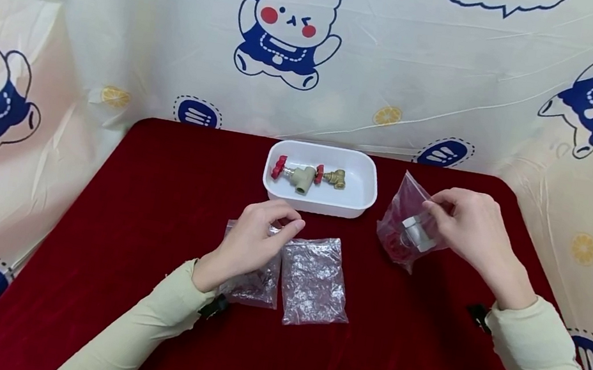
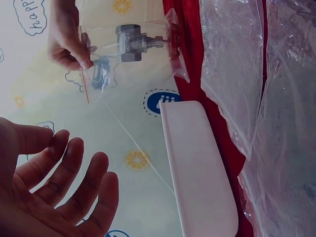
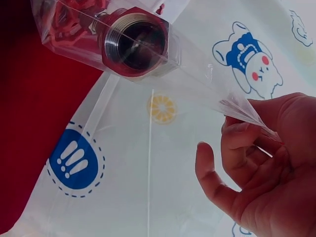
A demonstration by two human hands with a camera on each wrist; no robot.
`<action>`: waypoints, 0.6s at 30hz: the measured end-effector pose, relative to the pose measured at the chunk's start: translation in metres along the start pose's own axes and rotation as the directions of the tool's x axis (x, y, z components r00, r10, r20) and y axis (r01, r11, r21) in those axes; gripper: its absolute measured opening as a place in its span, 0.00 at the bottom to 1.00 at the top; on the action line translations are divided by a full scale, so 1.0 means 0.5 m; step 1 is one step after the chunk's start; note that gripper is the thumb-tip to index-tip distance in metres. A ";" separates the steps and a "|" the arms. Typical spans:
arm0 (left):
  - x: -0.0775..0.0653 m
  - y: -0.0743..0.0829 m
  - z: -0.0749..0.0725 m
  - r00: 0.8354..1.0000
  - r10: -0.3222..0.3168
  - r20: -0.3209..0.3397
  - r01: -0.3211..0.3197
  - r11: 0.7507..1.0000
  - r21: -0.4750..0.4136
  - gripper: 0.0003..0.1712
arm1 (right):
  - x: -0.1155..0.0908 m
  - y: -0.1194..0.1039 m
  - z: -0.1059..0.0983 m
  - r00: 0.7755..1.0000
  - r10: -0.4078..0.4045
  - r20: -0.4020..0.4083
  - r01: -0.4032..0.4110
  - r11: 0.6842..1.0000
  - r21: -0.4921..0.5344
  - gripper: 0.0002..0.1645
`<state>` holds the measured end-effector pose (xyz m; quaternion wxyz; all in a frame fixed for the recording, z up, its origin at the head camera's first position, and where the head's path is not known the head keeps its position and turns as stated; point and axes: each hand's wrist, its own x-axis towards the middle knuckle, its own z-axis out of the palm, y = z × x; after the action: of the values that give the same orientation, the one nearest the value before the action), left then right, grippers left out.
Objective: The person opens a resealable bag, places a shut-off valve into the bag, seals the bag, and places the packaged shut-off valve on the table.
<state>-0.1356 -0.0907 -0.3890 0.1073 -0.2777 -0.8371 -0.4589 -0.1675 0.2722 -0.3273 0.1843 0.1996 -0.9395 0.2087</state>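
My right hand (image 1: 470,229) pinches the top edge of a clear zip bag (image 1: 400,211) at the right of the table. Inside it is a metal valve (image 3: 136,44) with a red handwheel (image 3: 69,22); the handwheel end points down. My left hand (image 1: 255,240) hovers over two flat clear plastic bags, its fingers loosely bent and nothing between them. One bag (image 1: 314,285) lies in full sight, while the other (image 1: 263,283) is partly hidden under the hand. In the left wrist view, the left hand's fingers (image 2: 74,168) stand apart from everything.
A white plastic tray (image 1: 356,211) stands at the back middle of the dark red cloth (image 1: 154,201). Two valves lie in it: a grey-green one (image 1: 303,179) and a brass one (image 1: 337,179), both with red handwheels. A printed curtain (image 1: 399,52) hangs around the table.
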 end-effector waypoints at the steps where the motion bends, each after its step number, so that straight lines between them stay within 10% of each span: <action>1: -0.001 -0.001 0.000 1.000 0.000 -0.002 0.000 1.000 0.000 0.06 | 0.001 0.003 -0.001 1.000 0.004 0.002 -0.004 1.000 -0.001 0.02; 18: -0.002 -0.005 0.000 1.000 -0.018 0.004 0.018 1.000 0.008 0.06 | 0.007 0.065 -0.010 0.998 0.043 -0.038 -0.045 0.998 -0.044 0.04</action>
<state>-0.1363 -0.0920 -0.3914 0.1024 -0.2705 -0.8417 -0.4560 -0.1837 0.3004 -0.3322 0.2014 0.1707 -0.9446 0.1951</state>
